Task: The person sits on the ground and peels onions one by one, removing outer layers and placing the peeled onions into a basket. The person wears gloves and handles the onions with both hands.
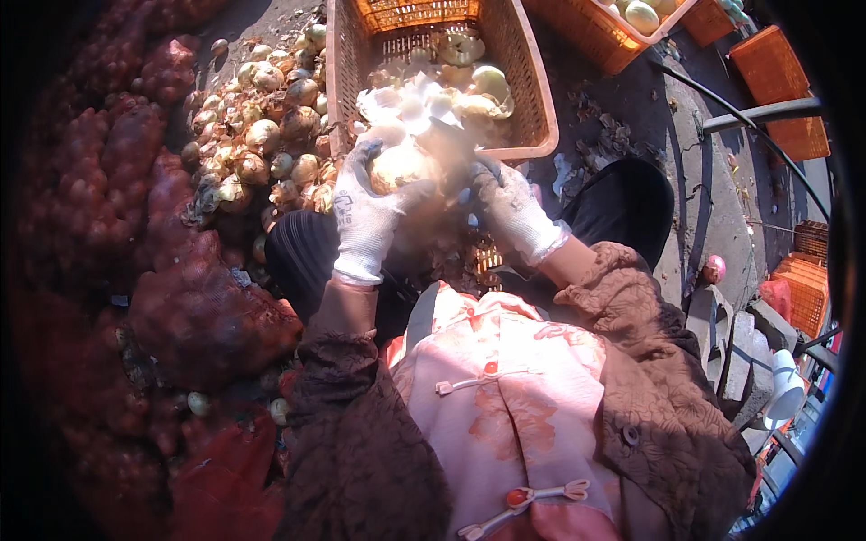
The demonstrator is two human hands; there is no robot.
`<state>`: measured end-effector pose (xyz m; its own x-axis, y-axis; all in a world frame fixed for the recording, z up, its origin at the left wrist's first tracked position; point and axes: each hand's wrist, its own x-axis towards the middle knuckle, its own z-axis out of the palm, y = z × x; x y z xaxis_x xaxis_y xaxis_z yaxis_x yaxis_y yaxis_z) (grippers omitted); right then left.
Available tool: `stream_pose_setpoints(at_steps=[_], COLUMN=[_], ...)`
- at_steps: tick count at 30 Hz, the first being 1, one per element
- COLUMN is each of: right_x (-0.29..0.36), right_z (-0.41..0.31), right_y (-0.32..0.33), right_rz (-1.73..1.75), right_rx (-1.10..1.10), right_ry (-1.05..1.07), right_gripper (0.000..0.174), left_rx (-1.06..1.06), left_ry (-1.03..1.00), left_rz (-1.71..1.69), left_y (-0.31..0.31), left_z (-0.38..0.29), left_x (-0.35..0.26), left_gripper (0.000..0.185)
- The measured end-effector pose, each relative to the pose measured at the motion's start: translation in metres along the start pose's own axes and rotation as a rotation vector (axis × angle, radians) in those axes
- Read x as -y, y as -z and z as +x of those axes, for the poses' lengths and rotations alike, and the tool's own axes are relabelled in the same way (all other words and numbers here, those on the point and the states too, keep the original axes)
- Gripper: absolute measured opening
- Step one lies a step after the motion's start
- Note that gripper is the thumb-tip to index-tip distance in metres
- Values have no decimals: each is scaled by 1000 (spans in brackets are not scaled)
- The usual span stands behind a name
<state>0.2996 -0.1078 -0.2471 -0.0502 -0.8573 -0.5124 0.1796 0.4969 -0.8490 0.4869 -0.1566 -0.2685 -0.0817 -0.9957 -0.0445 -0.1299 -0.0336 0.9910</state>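
Observation:
My left hand (373,203), in a white knit glove with a grey coated palm, holds a large pale onion (400,167) just over the near rim of an orange plastic crate (547,101). My right hand (504,199), gloved alike, is curled beside the onion. From its fingers a dark blade (452,140), apparently a knife's, reaches toward the onion; glare and blur hide its outline and the handle. Inside the crate lie pale peeled onions (492,82) and bright onion pieces or skins, partly washed out by sunlight.
Unpeeled onions (262,135) are heaped left of the crate. Red mesh sacks of onions (203,311) crowd the left side. Another orange crate (609,40) with onions stands at upper right. Concrete blocks (737,351), a grey pipe (761,113) and a red onion (714,269) are at right.

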Motion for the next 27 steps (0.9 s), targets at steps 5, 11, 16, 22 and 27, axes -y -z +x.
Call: stream_pose_setpoints(at_steps=[5,11,16,22,27], right_x=[-30,-55,-80,-45,-22], right_z=[-11,1,18,10,-10], right_y=[7,14,11,-3,4], right_rz=[-482,-599,-290,-90,-600], right_rx=[17,-30,50,122,47], right_ry=[423,418,242,129,483], right_gripper=[27,25,27,34,35], left_rx=[-77,37,74,-121,-165], left_ry=[-209,-82,126,169,-94], left_rz=[381,280,180,-126,466], left_y=[-7,-18,-7,-2,5], left_z=[2,-6,-17,-14,3], left_x=[3,29,53,-10,26], left_gripper=[76,85,82,97,109])
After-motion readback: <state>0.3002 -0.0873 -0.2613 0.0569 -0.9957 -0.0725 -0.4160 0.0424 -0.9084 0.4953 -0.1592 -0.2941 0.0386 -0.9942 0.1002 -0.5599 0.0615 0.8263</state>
